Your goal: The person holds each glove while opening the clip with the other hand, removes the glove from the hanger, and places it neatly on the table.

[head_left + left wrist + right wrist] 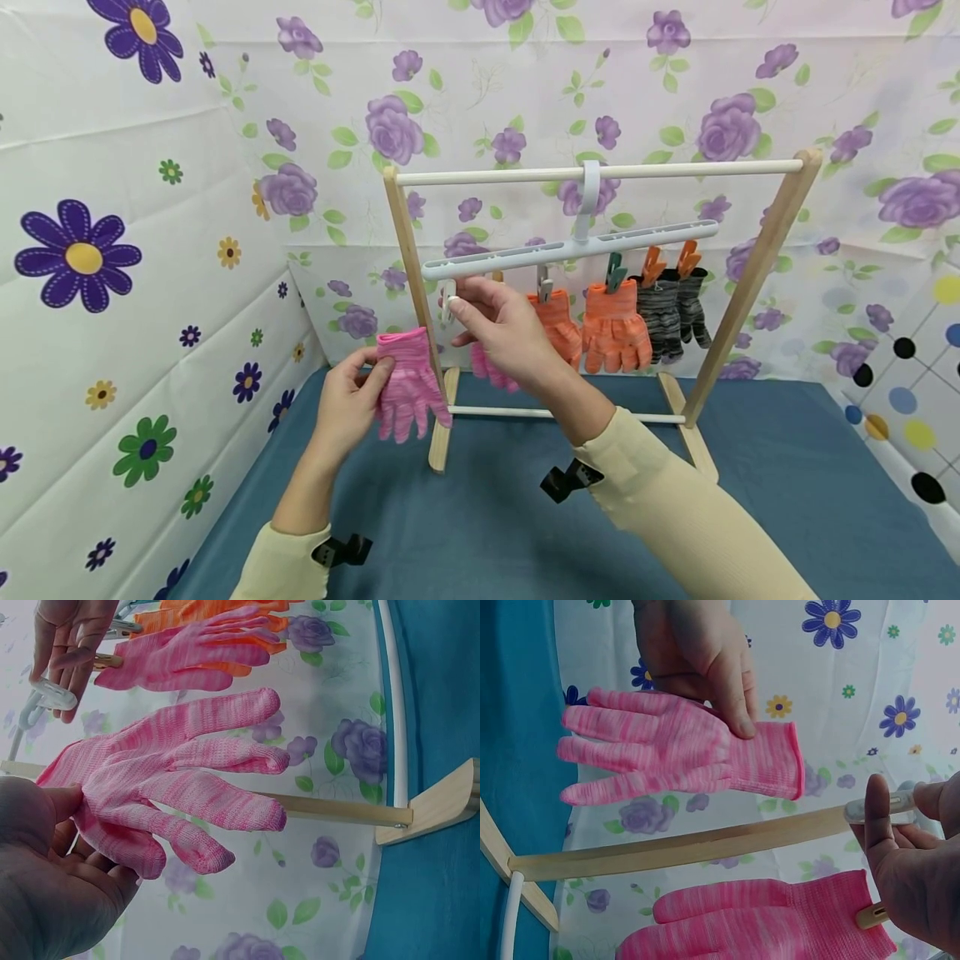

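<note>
My left hand (347, 402) pinches a pink knit glove (408, 383) near its cuff, thumb on the near side, the glove's fingers hanging down. Just under the left end of the white hanger (510, 260), my right hand (513, 333) holds a white clothespin (881, 806) between thumb and fingers. The glove's cuff is apart from this clothespin. A second pink glove (187, 656) hangs from a wooden-coloured clothespin (871, 916), partly hidden behind my right hand in the head view.
Farther along the hanger, orange gloves (617, 329) and dark grey gloves (660, 312) hang from clothespins. The hanger hooks over the top rod (495, 176) of a wooden rack (780, 225), which stands on a blue-covered table (480, 517). Flowered cloth (315, 108) surrounds it.
</note>
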`<state>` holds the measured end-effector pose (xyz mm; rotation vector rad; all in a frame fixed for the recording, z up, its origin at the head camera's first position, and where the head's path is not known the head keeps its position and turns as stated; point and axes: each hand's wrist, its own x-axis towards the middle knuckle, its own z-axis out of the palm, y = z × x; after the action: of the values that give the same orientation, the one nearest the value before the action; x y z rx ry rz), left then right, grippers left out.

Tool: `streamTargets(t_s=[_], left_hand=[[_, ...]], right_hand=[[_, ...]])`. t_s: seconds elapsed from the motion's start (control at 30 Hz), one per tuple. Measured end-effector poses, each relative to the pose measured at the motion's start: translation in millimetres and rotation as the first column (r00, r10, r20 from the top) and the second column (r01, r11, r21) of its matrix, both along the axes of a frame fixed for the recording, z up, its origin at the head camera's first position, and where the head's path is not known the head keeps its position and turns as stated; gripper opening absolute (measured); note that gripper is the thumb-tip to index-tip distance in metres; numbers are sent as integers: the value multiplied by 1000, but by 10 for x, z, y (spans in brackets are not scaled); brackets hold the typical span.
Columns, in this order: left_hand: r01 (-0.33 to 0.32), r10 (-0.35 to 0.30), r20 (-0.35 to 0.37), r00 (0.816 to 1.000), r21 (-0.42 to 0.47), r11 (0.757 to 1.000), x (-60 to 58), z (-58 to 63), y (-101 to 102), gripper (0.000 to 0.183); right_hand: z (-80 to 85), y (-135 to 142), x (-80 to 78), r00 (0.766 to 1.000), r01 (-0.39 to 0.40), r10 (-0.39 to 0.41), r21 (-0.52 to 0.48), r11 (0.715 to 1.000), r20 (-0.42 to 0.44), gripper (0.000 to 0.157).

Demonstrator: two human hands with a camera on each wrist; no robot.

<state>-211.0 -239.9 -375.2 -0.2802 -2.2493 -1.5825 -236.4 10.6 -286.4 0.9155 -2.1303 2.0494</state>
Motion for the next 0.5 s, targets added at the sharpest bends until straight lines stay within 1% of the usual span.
streamTargets(t_s=[0.33, 0.5], left_hand=[[-14, 14, 7, 1000, -6, 1000, 29, -25, -84, 28], [-29, 29, 17, 999, -4, 1000, 34, -49, -138, 27]], right_hand=[[10, -13, 10, 1000, -14, 14, -21, 1000, -10, 40], [15, -12, 30, 1000, -16, 16, -30, 999, -14, 45]])
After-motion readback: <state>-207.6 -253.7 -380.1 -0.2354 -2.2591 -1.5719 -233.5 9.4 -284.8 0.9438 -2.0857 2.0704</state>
